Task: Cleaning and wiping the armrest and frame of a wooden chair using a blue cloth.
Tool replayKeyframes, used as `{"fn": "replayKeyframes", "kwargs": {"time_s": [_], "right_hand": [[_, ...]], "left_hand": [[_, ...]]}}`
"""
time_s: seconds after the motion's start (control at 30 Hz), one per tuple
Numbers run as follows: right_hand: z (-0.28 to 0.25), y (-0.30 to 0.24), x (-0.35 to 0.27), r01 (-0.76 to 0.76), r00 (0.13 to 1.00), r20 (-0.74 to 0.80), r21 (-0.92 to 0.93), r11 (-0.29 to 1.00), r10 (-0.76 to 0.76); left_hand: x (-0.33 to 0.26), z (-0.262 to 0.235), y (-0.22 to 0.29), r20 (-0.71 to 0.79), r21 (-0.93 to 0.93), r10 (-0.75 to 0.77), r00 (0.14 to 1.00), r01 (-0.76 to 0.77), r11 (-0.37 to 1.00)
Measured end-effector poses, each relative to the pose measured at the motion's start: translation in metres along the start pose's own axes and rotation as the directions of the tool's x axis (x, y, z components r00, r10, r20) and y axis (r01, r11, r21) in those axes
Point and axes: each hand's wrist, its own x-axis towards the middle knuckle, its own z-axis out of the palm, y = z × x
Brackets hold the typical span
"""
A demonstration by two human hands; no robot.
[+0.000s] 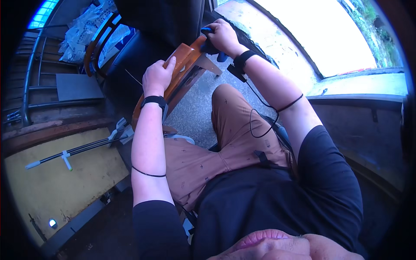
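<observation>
Wearing a black shirt [277, 203] and brown pants [195, 160], closest of all, with small dark marks dotted over the pants. Wearing a black band on each wrist too, with a thin black cord [250, 125] looping down by the right arm.

Reaching out with both arms. Resting left hand [157, 78] on an orange-brown wooden piece [180, 56], with thumb on top and the other fingers tucked out of sight. Cannot tell if clamped tight there or just leaning. Clamping right hand [223, 37] around a blue-and-black tool [209, 46], at the far end of the wood. Finding the wooden piece right by the left hand, slanting up from beside the left wrist to a spot below and left of the right hand.

Looking lower, a gray speckled floor [190, 112]. Over to the left, a yellow surface [86, 182], with a thin dark rod [93, 145] with pale ends lying across the top.

Farther off, a flat gray board [78, 86] near some metal bars [28, 93], then a dark chair [125, 56]. Behind that, white plastic bags [80, 41] with blue print, too small and crumpled to read. Far right, a bright window [333, 39] with green leaves [380, 37] outside.
</observation>
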Motion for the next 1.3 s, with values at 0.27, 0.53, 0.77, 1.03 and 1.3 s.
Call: {"fn": "replayKeyframes", "kwargs": {"time_s": [0.27, 0.53, 0.77, 1.03, 1.3], "right_hand": [[-0.002, -0.019, -0.032, 0.266, 0.898, 0.366, -0.012, 0.964, -0.243], [-0.001, 0.002, -0.003, 0.095, 0.985, 0.155, -0.104, 0.990, -0.078], [0.005, -0.014, -0.002, 0.027, 0.954, 0.299, -0.125, 0.992, 0.012], [0.002, -0.012, 0.015, 0.000, 0.950, 0.306, -0.215, 0.977, 0.067], [0.014, -0.014, -0.010, 0.089, 0.971, 0.230, -0.118, 0.989, -0.060]], "left_hand": [[-0.002, -0.009, -0.001, 0.063, -0.025, -0.035, 0.997, 0.037, 0.999], [0.000, -0.009, 0.000, 0.048, -0.016, -0.029, 0.998, 0.030, 0.999], [-0.002, -0.008, -0.002, 0.071, -0.018, -0.034, 0.997, 0.036, 0.999], [-0.004, 0.000, -0.006, 0.002, -0.046, -0.025, 1.000, 0.025, 0.999], [-0.005, 0.002, -0.005, 0.036, -0.035, -0.048, 0.998, 0.049, 0.998]]}}
